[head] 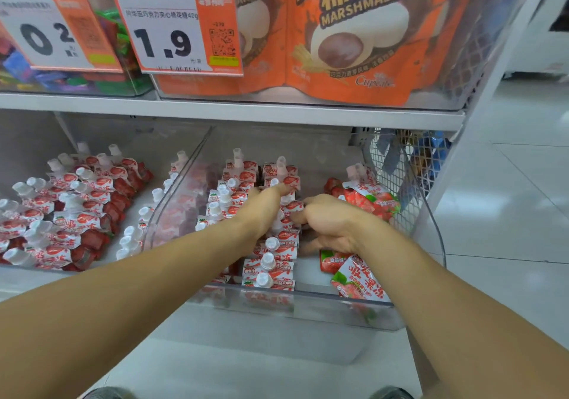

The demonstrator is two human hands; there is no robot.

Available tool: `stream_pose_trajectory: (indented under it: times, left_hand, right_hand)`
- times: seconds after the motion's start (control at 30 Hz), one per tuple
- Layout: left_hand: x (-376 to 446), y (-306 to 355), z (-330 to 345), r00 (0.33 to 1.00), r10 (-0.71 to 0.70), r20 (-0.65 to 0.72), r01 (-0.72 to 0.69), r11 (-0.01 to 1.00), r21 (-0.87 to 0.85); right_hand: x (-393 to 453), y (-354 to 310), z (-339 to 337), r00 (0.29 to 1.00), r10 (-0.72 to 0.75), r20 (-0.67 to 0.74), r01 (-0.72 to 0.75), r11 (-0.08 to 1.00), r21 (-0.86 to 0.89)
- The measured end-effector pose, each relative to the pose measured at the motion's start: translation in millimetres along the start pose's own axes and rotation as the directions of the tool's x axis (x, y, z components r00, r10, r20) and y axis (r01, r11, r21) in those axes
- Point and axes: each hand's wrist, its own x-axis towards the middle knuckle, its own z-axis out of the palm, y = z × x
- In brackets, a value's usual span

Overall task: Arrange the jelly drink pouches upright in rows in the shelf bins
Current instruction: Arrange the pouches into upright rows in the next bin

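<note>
Jelly drink pouches lie flat at the near right of the clear shelf bin, while two upright rows stand to their nine o'clock. The right hand, fingers curled, seems to pinch a pouch top beside the rows; the left hand, fingers extended, presses the rows at eleven o'clock. Row-building looks underway; next, the loose pouches need standing. Marshmallow bags sit at twelve o'clock.

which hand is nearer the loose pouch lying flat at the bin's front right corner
Right. The right hand is just above that pouch; the left hand rests farther off, on the upright rows.
</note>
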Motion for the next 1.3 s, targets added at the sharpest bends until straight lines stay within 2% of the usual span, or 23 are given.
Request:
stream_pose_trajectory:
  times: [0.2, 0.33, 0.47, 0.63, 0.73, 0.83, 0.87, 0.93, 1.0, 1.07, 1.1, 1.13, 1.17, 1.2, 1.23, 1.3]
  left_hand:
    - [9, 0, -1, 0.997, 0.068, 0.045, -0.067, 0.998, -0.021]
    - [15, 9, 1, 0.99, 0.102, 0.093, -0.096, 0.993, -0.061]
    - [21, 14, 4, 0.993, 0.105, 0.061, -0.1, 0.992, -0.073]
    - [25, 17, -2, 0.986, 0.087, 0.144, -0.065, 0.987, -0.148]
    - [29, 17, -7, 0.979, 0.079, 0.19, -0.04, 0.979, -0.201]
    - [29, 19, -9, 0.972, 0.067, 0.224, -0.027, 0.984, -0.176]
    - [29, 18, -10, 0.976, 0.064, 0.207, -0.025, 0.983, -0.182]
    - [30, 18, -10, 0.986, 0.061, 0.154, -0.036, 0.987, -0.159]
    - [23, 24, -8, 0.991, 0.066, 0.12, -0.059, 0.996, -0.06]
    - [6, 30, -4, 0.985, 0.161, 0.055, -0.169, 0.97, 0.177]
    - [-5, 31, -3, 0.954, 0.3, -0.006, -0.274, 0.879, 0.39]
    - [-20, 32, -3, 0.876, 0.482, -0.025, -0.383, 0.725, 0.573]
    - [-38, 32, -2, 0.772, 0.635, 0.013, -0.486, 0.578, 0.656]
    - [-53, 30, 1, 0.711, 0.699, 0.081, -0.566, 0.5, 0.656]
    - [-64, 27, 5, 0.699, 0.693, 0.178, -0.628, 0.475, 0.616]
    - [-73, 18, 19, 0.74, 0.543, 0.396, -0.652, 0.436, 0.621]
  right_hand:
    - [0, 2, 1, 0.999, -0.012, -0.031, 0.012, 1.0, 0.002]
    - [-1, -8, -3, 0.99, -0.058, -0.126, 0.057, 0.998, -0.01]
    - [5, -17, -1, 0.998, -0.046, -0.044, 0.05, 0.995, 0.091]
    - [11, -16, -1, 0.999, -0.031, 0.025, 0.028, 0.994, 0.106]
    - [15, -11, 6, 0.996, -0.045, 0.074, 0.04, 0.997, 0.066]
    - [13, -10, 7, 0.995, -0.045, 0.085, 0.041, 0.998, 0.046]
    - [8, -12, 8, 0.996, -0.047, 0.075, 0.047, 0.999, 0.0]
    - [-8, -19, 8, 0.997, -0.067, 0.047, 0.076, 0.976, -0.203]
    - [-29, -28, 1, 0.984, -0.178, -0.005, 0.151, 0.851, -0.503]
    - [-58, -38, -15, 0.916, -0.4, -0.021, 0.278, 0.672, -0.686]
    - [-73, -40, -26, 0.877, -0.48, -0.016, 0.328, 0.624, -0.71]
    - [-86, -40, -37, 0.855, -0.519, 0.001, 0.349, 0.572, -0.742]
    - [-96, -38, -44, 0.862, -0.506, 0.02, 0.31, 0.497, -0.811]
    - [-99, -34, -49, 0.889, -0.458, 0.02, 0.217, 0.381, -0.899]
    - [-100, -27, -52, 0.911, -0.413, -0.004, 0.108, 0.247, -0.963]
    - [-101, -15, -50, 0.93, -0.359, -0.072, -0.059, 0.047, -0.997]
